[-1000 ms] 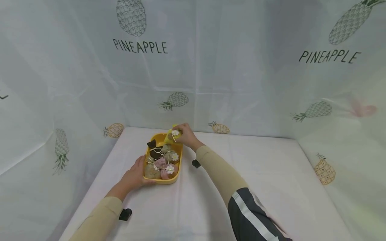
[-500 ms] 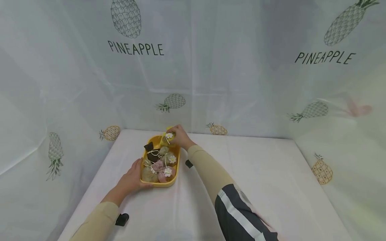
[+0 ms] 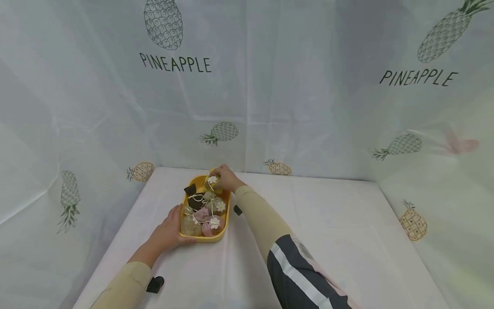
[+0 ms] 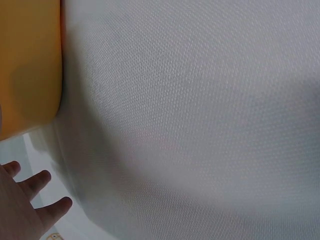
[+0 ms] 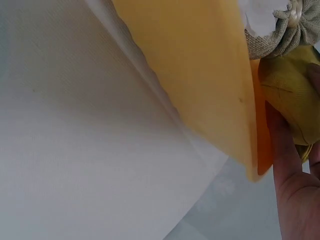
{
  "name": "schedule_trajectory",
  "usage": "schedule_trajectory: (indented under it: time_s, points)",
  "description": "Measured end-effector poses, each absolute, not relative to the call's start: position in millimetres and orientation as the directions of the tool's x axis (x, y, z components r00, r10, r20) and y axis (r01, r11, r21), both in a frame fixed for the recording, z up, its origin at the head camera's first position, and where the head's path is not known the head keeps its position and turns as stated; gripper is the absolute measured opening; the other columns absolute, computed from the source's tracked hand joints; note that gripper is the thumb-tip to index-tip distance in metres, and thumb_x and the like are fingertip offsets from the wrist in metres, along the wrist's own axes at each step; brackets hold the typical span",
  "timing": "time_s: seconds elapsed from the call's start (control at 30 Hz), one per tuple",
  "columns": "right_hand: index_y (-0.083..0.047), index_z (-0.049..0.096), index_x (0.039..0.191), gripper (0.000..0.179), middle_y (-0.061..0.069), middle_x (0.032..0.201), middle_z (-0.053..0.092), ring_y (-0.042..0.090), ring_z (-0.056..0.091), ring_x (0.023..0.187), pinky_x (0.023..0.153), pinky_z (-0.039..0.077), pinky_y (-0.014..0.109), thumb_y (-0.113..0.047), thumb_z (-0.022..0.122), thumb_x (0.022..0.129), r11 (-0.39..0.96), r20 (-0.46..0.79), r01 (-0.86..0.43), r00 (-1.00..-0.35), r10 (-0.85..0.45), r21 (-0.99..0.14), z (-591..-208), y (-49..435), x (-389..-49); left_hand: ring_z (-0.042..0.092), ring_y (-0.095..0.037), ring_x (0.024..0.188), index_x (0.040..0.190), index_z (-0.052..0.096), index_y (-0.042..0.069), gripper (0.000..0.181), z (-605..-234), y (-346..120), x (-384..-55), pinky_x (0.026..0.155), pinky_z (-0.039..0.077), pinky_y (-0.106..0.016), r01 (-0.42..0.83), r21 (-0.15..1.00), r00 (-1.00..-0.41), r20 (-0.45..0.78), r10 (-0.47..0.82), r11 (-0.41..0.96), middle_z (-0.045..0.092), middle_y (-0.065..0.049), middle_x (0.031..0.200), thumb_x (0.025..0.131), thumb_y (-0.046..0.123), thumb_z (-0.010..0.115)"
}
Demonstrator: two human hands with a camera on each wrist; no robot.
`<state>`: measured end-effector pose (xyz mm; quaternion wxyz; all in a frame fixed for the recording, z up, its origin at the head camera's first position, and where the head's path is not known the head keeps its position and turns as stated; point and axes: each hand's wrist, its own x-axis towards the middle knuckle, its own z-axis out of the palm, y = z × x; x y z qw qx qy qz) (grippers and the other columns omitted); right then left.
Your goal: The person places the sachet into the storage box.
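A yellow tray (image 3: pixel 210 239) holds several small cloth drawstring pouches. In it I see a black pouch (image 3: pixel 196 201), a beige pouch (image 3: pixel 191 226), a grey-beige one (image 3: pixel 212 207) and a pink one (image 3: pixel 201 214), some trimmed with white flowers. My right hand (image 3: pixel 228 178) pinches a yellow pouch (image 5: pixel 290 87) at the tray's far right corner; in the right wrist view the thumb reaches down inside the wall. My left hand (image 3: pixel 170 229) rests against the tray's near left corner, thumb along the front edge. The left wrist view shows its fingers (image 4: pixel 35 184) straight and spread.
The tray stands on a white-covered table (image 3: pixel 308 231), toward the far left. White curtains (image 3: pixel 293 86) printed with pineapples hang behind and on both sides. A black object (image 3: pixel 155 284) shows beside the left sleeve, another (image 3: pixel 237 210) under the right wrist.
My right hand has moved left and down, lowering the yellow pouch into the tray's far end. My left hand keeps its place against the tray. The head view has shifted slightly.
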<state>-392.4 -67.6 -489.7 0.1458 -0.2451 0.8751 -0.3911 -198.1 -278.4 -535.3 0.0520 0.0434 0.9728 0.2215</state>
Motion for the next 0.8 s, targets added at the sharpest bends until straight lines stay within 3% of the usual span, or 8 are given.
schedule_trajectory:
  time_s: [0.33, 0.8]
  points:
    - [-0.017, 0.067, 0.123, 0.042, 0.005, 0.121, 0.043, 0.018, 0.047, 0.102, 0.087, 0.047, 0.028, -0.007, 0.077, 0.084, 0.641, -0.139, -0.325, -0.815, -0.563, -0.695, -476.4, -67.9, -383.3, 0.033, -0.053, 0.131, 0.150, 0.009, -0.007, 0.139, -537.6, -279.4, -198.7, 0.100, 0.037, -0.063, 0.074, 0.436, -0.992, -0.062, 0.112, 0.897, 0.018, -0.032, 0.151, 0.060, 0.076, 0.074]
    - [-0.018, 0.065, 0.129, 0.052, 0.005, 0.123, 0.044, 0.018, 0.045, 0.103, 0.082, 0.047, 0.025, -0.004, 0.078, 0.081, 0.656, -0.199, -0.375, -0.752, -0.629, -0.655, -473.5, -58.2, -390.9, 0.035, -0.054, 0.129, 0.149, 0.010, -0.008, 0.139, -534.3, -278.0, -197.5, 0.099, 0.038, -0.064, 0.071, 0.442, -0.992, -0.066, 0.111, 0.894, 0.018, -0.033, 0.150, 0.060, 0.076, 0.075]
